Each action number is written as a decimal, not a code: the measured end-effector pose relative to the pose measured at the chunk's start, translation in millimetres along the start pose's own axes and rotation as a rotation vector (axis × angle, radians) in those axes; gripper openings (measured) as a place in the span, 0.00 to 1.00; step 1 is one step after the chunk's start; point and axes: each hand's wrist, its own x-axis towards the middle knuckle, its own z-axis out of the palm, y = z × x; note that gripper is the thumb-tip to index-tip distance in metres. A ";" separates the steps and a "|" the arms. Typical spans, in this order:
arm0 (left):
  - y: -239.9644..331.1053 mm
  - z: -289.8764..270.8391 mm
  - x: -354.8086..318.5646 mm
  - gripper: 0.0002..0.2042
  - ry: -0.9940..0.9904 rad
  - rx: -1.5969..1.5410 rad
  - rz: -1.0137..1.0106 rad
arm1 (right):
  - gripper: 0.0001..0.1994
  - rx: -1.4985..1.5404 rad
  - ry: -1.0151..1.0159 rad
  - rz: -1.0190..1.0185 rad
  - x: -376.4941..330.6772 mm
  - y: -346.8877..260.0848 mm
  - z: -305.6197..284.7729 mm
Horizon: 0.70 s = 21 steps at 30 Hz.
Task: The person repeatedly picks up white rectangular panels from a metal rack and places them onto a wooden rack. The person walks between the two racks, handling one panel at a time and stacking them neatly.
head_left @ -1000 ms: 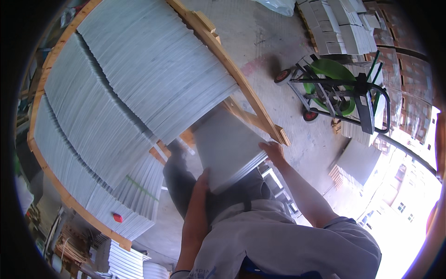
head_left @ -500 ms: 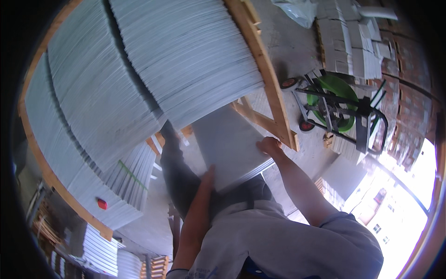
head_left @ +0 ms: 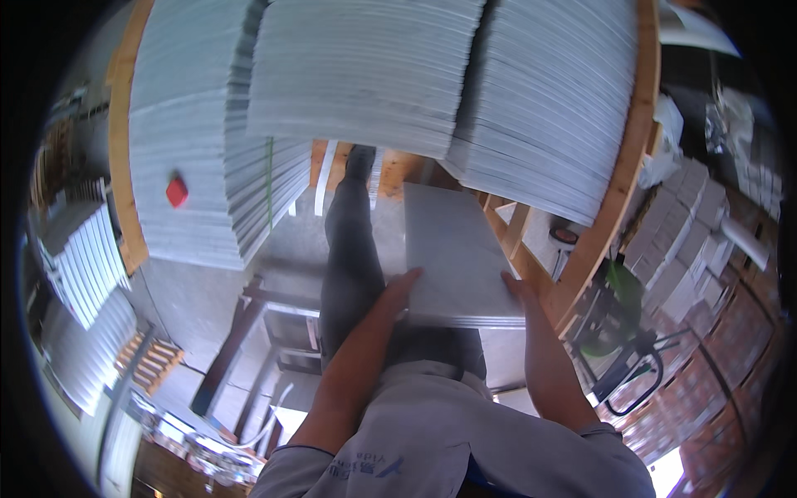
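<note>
A thin stack of pale grey stone tiles point(head_left: 458, 249) lies flat in front of my waist, its long side pointing away from me. Several layers show at the near edge. My left hand point(head_left: 402, 290) grips the stack's left side near its close corner. On the opposite side my right hand point(head_left: 516, 287) grips the right edge, thumb towards the top face. The fingers underneath are hidden. Beyond the tiles rises a large wooden-framed crate point(head_left: 596, 259) packed with upright rows of similar tiles point(head_left: 357, 75).
A red block point(head_left: 177, 191) rests on the left row. At lower left stand a dark metal frame point(head_left: 226, 357) and a wooden pallet point(head_left: 149, 362). To the right are a green-wheeled cart point(head_left: 614, 315), stacked white boxes point(head_left: 671, 228) and wrapped brown cartons point(head_left: 706, 373).
My view has swung left, so the crate now spans the top and the metal frame shows at lower left. The tile stack stays between both hands and has turned with me.
</note>
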 end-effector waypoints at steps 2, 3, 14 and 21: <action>3.4 2.9 -2.3 0.21 -0.038 -0.113 0.005 | 0.37 -0.042 0.049 0.045 -26.0 -27.3 -7.6; 4.9 5.1 -2.6 0.21 -0.042 -0.166 0.000 | 0.37 -0.048 0.048 -0.016 -40.6 -40.4 -13.1; 24.5 7.6 11.5 0.18 0.051 -0.239 0.005 | 0.37 -0.241 0.015 -0.092 -67.6 -68.3 -26.3; 52.0 15.0 5.2 0.18 -0.071 -0.294 0.044 | 0.33 -0.146 -0.065 -0.047 -40.6 -74.4 -43.9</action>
